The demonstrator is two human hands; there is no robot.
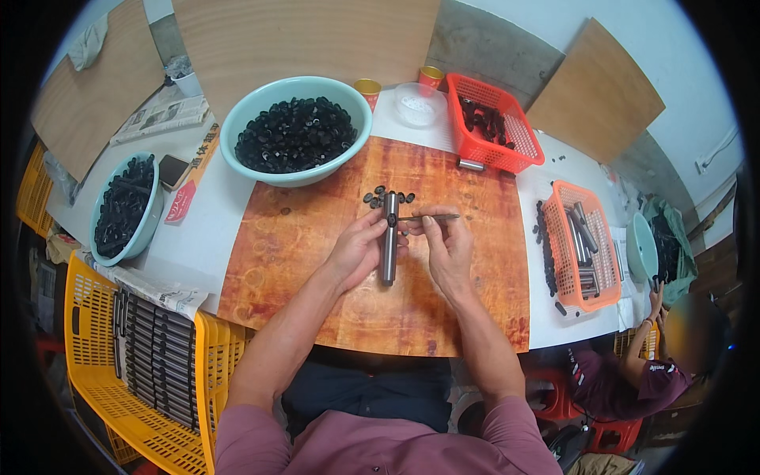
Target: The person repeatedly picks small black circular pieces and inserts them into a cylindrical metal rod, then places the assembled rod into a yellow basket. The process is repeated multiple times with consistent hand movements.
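Left hand (356, 252) grasping upright grey metal cylinder (389, 241); right hand (447, 245) pinching thin metal rod (431, 217) against its top, above orange wooden board (301, 261).

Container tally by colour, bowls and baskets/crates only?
Teal bowls: 3
Red basket: 1
Orange basket: 1
Yellow crates: 2
Total: 7
The left hand holds a metal tube; the right hand holds a thin tool.

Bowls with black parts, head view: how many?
3. Large teal bowl at top centre of the table; smaller teal bowl at the left edge; a third bowl far right, partly hidden beside the orange basket.
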